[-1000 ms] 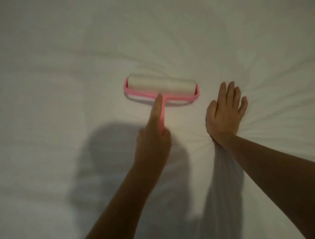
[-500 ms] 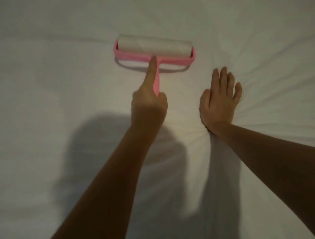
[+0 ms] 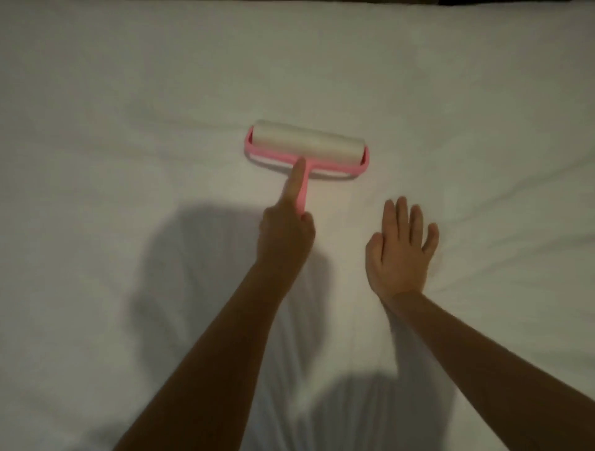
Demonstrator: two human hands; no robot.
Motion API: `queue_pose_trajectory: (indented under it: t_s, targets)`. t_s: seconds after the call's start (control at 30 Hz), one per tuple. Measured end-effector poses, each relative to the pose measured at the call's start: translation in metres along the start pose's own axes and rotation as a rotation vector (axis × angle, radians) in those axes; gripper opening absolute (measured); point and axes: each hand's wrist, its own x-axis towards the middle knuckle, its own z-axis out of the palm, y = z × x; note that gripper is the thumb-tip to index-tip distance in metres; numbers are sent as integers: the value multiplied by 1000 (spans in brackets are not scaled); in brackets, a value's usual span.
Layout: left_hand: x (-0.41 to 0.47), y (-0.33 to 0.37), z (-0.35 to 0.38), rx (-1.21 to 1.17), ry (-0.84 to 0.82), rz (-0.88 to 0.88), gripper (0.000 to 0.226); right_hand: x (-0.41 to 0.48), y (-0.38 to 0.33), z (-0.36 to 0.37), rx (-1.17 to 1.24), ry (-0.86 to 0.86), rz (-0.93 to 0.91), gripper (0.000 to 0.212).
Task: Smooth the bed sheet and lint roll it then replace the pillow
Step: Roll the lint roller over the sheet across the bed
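Since a second ago my left hand [image 3: 286, 238] has pushed the pink lint roller [image 3: 307, 149] farther ahead, toward the far edge of the white bed sheet [image 3: 112, 112]. This hand grips the handle, forefinger straight along it. My right hand [image 3: 399, 254] lies flat on the sheet, fingers straight, among wrinkles.

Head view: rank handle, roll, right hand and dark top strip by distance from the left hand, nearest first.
From the left hand:
1. handle: in its grip, index finger along it.
2. roll: just ahead of that fingertip.
3. right hand: off to the right, apart, fingers straight.
4. dark strip: top right edge of the view, farthest.
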Motion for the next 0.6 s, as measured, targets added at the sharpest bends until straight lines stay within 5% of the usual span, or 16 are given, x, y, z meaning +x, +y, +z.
queue_pose_trajectory:
  t_s: [0.23,0.4,0.6]
  targets:
    - [27,12,0,75,-73,2,86,150,11,-10,-64,-44,-36,63]
    - [-17,10,-4,112,-205,-163,92,152,18,5,-73,-36,-38,66]
    - [92,46,-9,-17,-232,-139,86,156,22,14,-4,22,-65,58]
